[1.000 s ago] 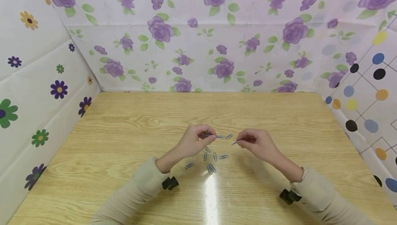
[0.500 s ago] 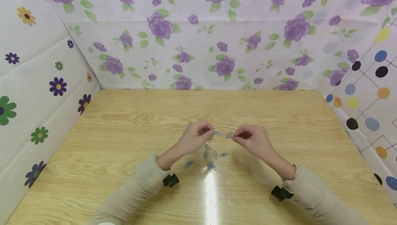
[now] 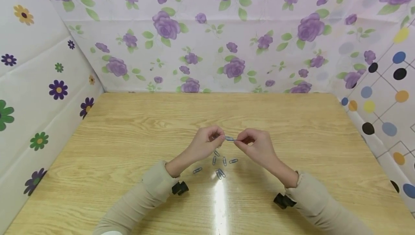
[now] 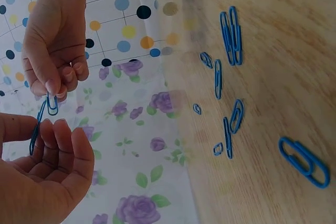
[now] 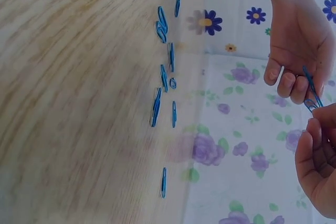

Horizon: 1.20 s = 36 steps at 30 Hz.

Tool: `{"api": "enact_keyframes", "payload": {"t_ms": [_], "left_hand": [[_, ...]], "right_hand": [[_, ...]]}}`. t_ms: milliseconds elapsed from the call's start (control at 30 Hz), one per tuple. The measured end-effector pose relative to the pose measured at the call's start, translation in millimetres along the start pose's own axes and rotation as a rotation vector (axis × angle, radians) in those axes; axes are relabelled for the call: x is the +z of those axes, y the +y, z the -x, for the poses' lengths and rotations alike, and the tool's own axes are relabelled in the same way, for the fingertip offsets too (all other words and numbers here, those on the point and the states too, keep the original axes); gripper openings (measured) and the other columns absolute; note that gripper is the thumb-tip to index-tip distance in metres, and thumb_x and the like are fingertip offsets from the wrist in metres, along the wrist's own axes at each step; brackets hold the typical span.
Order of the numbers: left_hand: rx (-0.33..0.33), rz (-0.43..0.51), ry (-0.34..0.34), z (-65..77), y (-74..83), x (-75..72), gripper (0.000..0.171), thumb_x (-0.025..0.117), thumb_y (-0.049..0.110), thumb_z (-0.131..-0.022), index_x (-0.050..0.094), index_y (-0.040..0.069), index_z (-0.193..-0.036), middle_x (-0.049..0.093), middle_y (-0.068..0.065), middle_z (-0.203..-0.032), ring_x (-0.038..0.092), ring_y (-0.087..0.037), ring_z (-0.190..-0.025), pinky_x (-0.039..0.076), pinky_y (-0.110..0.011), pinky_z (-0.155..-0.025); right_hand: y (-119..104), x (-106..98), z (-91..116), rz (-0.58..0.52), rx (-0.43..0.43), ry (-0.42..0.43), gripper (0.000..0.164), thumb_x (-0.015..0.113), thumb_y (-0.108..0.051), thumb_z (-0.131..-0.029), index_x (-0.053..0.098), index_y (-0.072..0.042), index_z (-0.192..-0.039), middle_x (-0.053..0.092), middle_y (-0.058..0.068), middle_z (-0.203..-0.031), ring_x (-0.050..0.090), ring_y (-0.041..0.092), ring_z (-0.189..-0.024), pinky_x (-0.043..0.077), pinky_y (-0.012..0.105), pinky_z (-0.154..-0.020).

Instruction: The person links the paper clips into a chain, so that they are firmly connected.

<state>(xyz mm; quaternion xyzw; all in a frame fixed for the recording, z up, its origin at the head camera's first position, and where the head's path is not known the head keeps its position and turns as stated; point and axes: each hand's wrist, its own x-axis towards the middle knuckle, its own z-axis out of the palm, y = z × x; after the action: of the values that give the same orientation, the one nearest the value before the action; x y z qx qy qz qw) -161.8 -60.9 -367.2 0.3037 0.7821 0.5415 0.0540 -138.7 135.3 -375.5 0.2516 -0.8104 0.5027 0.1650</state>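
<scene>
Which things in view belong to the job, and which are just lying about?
Job:
- left hand
- right hand
- held clips
- loose clips, probably, as spares

Just around:
- table
- patterned sheets
- wrist cameras

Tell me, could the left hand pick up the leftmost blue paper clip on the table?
Probably not as is: the left hand is pinching another blue paper clip. Otherwise, the way looks free, with nothing covering the leftmost clip.

The head view looks forward and down; both wrist views, nearer and sideways, share the paperclips (image 5: 156,107).
</scene>
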Motion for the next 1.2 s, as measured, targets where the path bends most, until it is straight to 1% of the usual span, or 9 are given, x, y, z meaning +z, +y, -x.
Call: {"api": "enact_keyframes", "payload": {"t_ms": [100, 267, 500, 667, 767, 867, 1000, 1100, 1200], "left_hand": [[0.010, -0.021, -0.001, -0.1, -0.4, -0.2, 0.010, 0.052, 0.004, -0.089, 0.059, -0.002, -0.085, 0.058, -0.008, -0.073, 0.054, -0.014, -0.068, 0.047, -0.024, -0.061], [0.016, -0.039, -0.002, -0.4, -0.1, -0.2, 0.009, 0.054, 0.004, -0.089, 0.059, 0.000, -0.084, 0.059, -0.008, -0.075, 0.054, -0.010, -0.068, 0.047, -0.024, -0.062], [0.053, -0.029, 0.015, 0.0, 3.1, -1.4, 0.009, 0.053, 0.003, -0.089, 0.059, -0.001, -0.083, 0.058, -0.010, -0.071, 0.053, -0.011, -0.064, 0.047, -0.024, -0.058], [0.017, -0.026, -0.011, 0.3, 2.5, 0.1, 0.011, 0.054, 0.004, -0.089, 0.059, -0.003, -0.084, 0.058, -0.008, -0.073, 0.053, -0.010, -0.066, 0.046, -0.023, -0.060], [0.004, -0.034, -0.010, 0.6, 1.9, 1.1, 0.012, 0.053, 0.005, -0.089, 0.059, -0.004, -0.084, 0.058, -0.006, -0.073, 0.052, -0.010, -0.066, 0.046, -0.023, -0.060], [0.008, -0.038, -0.001, 1.1, 1.8, 1.4, 0.011, 0.053, 0.004, -0.089, 0.059, -0.004, -0.083, 0.058, -0.004, -0.072, 0.053, -0.011, -0.065, 0.046, -0.023, -0.060], [0.031, -0.044, 0.000, 1.0, 1.3, 1.8, 0.010, 0.053, 0.003, -0.088, 0.059, -0.003, -0.083, 0.058, -0.006, -0.072, 0.052, -0.010, -0.064, 0.046, -0.023, -0.059], [0.046, -0.044, -0.007, 0.5, 0.7, 2.5, 0.010, 0.053, 0.002, -0.089, 0.058, -0.002, -0.082, 0.058, -0.010, -0.072, 0.051, -0.010, -0.063, 0.045, -0.023, -0.056], [0.045, -0.044, -0.013, -0.3, 0.0, 3.3, 0.009, 0.053, 0.002, -0.089, 0.058, -0.002, -0.082, 0.058, -0.012, -0.071, 0.050, -0.010, -0.061, 0.044, -0.023, -0.054]], "right_hand": [[-0.9, 1.5, 0.0, -0.004, -0.030, 0.003, 0.017, 0.070, 0.010, -0.072, 0.064, -0.005, -0.071, 0.065, 0.002, -0.070, 0.059, 0.009, -0.059, 0.050, 0.024, -0.054], [-2.5, 2.1, 0.2, 0.005, -0.064, 0.012, 0.019, 0.070, 0.011, -0.071, 0.063, -0.006, -0.070, 0.064, 0.002, -0.071, 0.059, 0.008, -0.059, 0.050, 0.023, -0.054], [-3.8, 2.3, -0.6, 0.028, -0.090, 0.031, 0.019, 0.069, 0.012, -0.071, 0.063, -0.006, -0.070, 0.064, 0.002, -0.069, 0.057, 0.008, -0.057, 0.049, 0.022, -0.053], [-4.5, 2.6, -1.2, 0.029, -0.104, 0.038, 0.019, 0.068, 0.011, -0.072, 0.062, -0.007, -0.071, 0.064, 0.001, -0.069, 0.057, 0.008, -0.056, 0.048, 0.022, -0.052], [-4.2, 3.1, -1.0, 0.026, -0.115, 0.032, 0.019, 0.068, 0.011, -0.072, 0.062, -0.007, -0.071, 0.063, 0.001, -0.069, 0.057, 0.008, -0.057, 0.048, 0.021, -0.052], [-3.1, 3.7, -0.3, 0.016, -0.122, 0.023, 0.019, 0.068, 0.011, -0.073, 0.062, -0.007, -0.072, 0.063, 0.001, -0.069, 0.057, 0.008, -0.057, 0.048, 0.022, -0.052], [-1.5, 4.0, 1.1, 0.008, -0.117, 0.016, 0.020, 0.069, 0.012, -0.072, 0.062, -0.007, -0.071, 0.063, 0.002, -0.069, 0.056, 0.009, -0.057, 0.048, 0.022, -0.051], [-4.8, 3.5, 1.7, 0.015, -0.134, 0.030, 0.022, 0.070, 0.014, -0.069, 0.061, -0.005, -0.070, 0.062, 0.003, -0.067, 0.055, 0.010, -0.055, 0.047, 0.023, -0.049], [-16.8, 1.4, 0.6, 0.025, -0.175, 0.046, 0.023, 0.069, 0.019, -0.066, 0.060, -0.002, -0.069, 0.060, 0.007, -0.065, 0.054, 0.014, -0.053, 0.046, 0.025, -0.047]]}}
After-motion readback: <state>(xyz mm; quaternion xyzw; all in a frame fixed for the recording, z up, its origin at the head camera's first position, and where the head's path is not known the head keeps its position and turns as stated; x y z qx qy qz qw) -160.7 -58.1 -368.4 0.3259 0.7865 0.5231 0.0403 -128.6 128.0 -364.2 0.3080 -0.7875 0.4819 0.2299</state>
